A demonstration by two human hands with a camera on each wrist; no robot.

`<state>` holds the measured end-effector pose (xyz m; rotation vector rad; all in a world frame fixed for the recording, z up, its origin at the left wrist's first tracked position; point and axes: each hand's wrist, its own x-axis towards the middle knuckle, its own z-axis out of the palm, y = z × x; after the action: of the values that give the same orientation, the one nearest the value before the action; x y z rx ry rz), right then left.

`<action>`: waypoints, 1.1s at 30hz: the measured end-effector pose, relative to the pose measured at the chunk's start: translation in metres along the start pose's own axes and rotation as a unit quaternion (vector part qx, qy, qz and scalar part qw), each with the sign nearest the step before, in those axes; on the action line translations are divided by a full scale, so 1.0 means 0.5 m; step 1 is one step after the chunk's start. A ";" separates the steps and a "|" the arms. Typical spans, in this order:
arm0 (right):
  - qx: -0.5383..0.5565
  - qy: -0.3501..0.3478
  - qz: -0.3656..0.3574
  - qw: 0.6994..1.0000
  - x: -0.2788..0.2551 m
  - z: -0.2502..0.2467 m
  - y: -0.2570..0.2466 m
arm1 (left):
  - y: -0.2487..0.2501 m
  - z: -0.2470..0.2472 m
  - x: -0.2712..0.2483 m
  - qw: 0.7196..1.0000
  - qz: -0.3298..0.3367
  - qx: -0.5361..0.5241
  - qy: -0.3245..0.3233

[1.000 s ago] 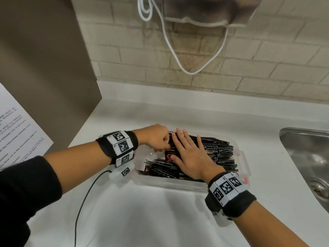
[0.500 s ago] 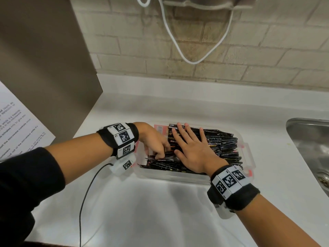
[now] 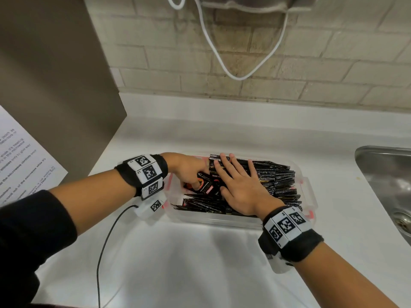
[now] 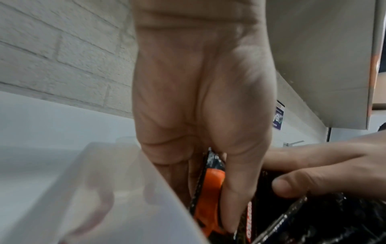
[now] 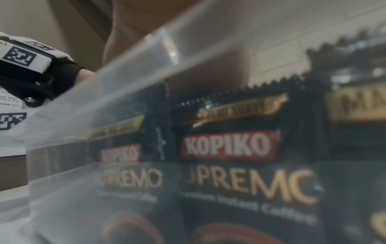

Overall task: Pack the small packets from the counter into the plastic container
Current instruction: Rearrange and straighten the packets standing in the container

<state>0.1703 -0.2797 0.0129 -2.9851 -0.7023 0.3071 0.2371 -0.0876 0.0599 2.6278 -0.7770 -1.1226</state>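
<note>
wide bare counter [image 3: 200,263] in front of the plastic container [image 3: 310,192], free for passage. inside, packed with upright packets [image 3: 280,181] at right; small gap at left end, filled by left hand [image 3: 189,172]. blocked left by brown panel [image 3: 55,85], right by sink [image 3: 384,174].

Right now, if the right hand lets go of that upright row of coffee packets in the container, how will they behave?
The packets stand on edge with the right hand pressed flat against them, so they would probably flop toward the open left end. They look thin and glossy, so likely light, bendy and slippery. The left hand pinches one packet there, which may help prop them.
</note>
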 end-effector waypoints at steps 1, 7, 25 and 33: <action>0.003 0.005 0.000 1.000 0.000 0.000 0.000 | -0.003 -0.003 -0.002 1.000 0.007 -0.007 0.012; 0.029 0.027 -0.004 0.999 0.001 0.005 0.005 | -0.021 -0.013 -0.020 0.995 0.040 -0.046 0.080; 0.251 0.217 0.000 0.943 -0.013 0.002 0.011 | -0.014 0.048 -0.008 0.963 0.110 0.005 0.247; 0.238 0.230 0.035 0.943 -0.001 0.003 0.008 | -0.037 0.073 -0.010 0.941 0.124 -0.095 0.300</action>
<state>0.1711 -0.2835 0.0114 -2.4763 -0.3981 -0.1952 0.2156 -0.0680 0.0311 2.4059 -0.7795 -0.2761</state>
